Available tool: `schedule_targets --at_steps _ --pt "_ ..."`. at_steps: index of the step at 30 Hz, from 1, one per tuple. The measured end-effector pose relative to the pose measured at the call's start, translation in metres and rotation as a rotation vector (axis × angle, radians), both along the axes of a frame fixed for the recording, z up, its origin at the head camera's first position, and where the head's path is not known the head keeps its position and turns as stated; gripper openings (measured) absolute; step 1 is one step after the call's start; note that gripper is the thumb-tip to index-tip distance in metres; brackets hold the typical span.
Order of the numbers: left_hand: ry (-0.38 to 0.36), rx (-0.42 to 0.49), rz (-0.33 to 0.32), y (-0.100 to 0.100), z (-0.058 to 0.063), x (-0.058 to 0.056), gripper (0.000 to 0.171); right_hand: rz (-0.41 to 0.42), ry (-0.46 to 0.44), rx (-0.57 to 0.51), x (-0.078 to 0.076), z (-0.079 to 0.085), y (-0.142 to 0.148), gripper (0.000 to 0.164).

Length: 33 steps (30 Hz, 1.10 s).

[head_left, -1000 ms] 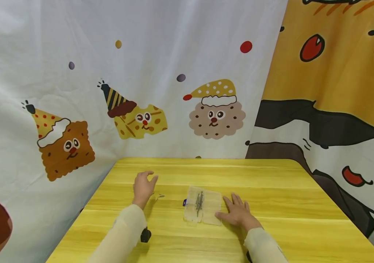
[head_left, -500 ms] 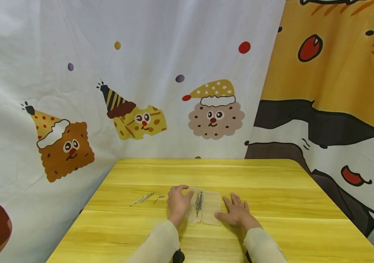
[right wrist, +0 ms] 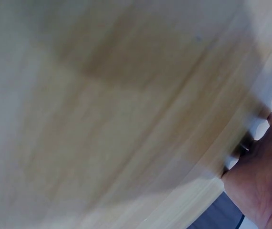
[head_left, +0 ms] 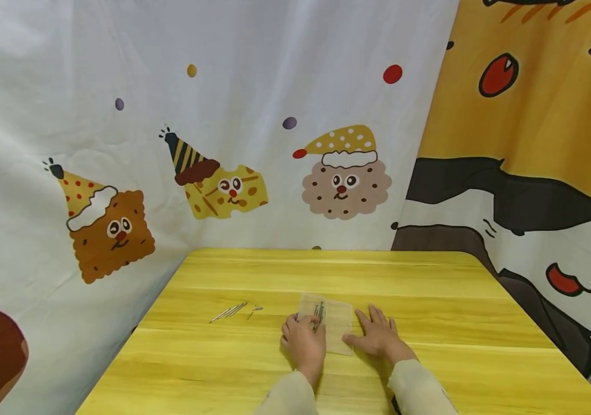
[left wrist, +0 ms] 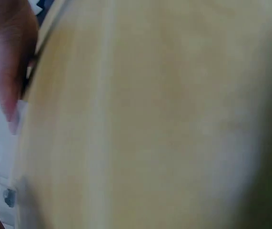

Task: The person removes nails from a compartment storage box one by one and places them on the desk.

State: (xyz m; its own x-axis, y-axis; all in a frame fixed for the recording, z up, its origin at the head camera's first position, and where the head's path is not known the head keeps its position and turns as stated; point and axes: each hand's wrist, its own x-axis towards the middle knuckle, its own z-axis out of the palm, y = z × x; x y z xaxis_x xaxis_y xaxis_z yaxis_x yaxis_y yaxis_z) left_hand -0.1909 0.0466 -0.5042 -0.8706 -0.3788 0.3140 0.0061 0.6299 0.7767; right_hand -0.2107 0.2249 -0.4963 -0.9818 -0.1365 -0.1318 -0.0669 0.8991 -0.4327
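A clear plastic case (head_left: 339,325) lies open on the table, with several thin silver metal rods (head_left: 319,308), nail-like in shape, in its left half. My left hand (head_left: 304,346) is over that half, thumb and forefinger close together at the lower ends of the rods. Its other fingers lie curled by the case's left edge. I cannot tell whether a rod is pinched. My right hand (head_left: 378,340) rests flat with fingers spread, its thumb on the case's right edge. In the right wrist view only part of that hand (right wrist: 264,171) shows.
Left of the case, several long silver rods (head_left: 229,312) lie side by side on the wooden table (head_left: 212,369), with a few short metal pieces (head_left: 256,309) beside them. A printed cartoon curtain (head_left: 253,86) hangs behind the table's far edge.
My left hand has moved right, from above the rods on the table to the case's left half, uncovering those rods. My right hand has stayed in place.
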Motion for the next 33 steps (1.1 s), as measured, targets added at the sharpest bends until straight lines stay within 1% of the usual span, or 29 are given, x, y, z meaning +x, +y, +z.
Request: schedule_targets --at_steps 3,6,11,16,21,27,33 --pt "0.016 -0.031 0.047 0.0018 -0.0038 -0.0001 0.010 0.003 0.000 -0.007 -0.0010 0.0005 -0.0003 0.089" --pt "0.019 -0.047 0.086 0.0034 -0.0047 -0.0010 0.008 0.007 0.003 -0.010 -0.0015 0.0023 -0.0011 0.088" --pt "-0.010 -0.089 0.120 0.0067 -0.0035 -0.0038 0.005 0.007 0.007 -0.005 -0.0012 0.0053 -0.0016 0.088" --pt "-0.046 -0.145 0.133 0.0055 -0.0053 -0.0057 0.008 0.007 0.009 -0.003 -0.0001 0.0061 -0.0017 0.086" --pt "-0.049 -0.172 0.132 0.0028 -0.0083 -0.0057 0.013 0.008 0.013 0.006 0.0000 0.0060 -0.0027 0.087" --pt "-0.083 -0.215 0.121 0.0027 -0.0091 -0.0062 0.014 0.009 0.013 0.006 0.0002 0.0053 -0.0021 0.087" --pt "-0.120 -0.251 0.123 0.0051 -0.0081 -0.0045 0.012 0.008 0.005 -0.013 0.0022 0.0041 -0.0010 0.087"
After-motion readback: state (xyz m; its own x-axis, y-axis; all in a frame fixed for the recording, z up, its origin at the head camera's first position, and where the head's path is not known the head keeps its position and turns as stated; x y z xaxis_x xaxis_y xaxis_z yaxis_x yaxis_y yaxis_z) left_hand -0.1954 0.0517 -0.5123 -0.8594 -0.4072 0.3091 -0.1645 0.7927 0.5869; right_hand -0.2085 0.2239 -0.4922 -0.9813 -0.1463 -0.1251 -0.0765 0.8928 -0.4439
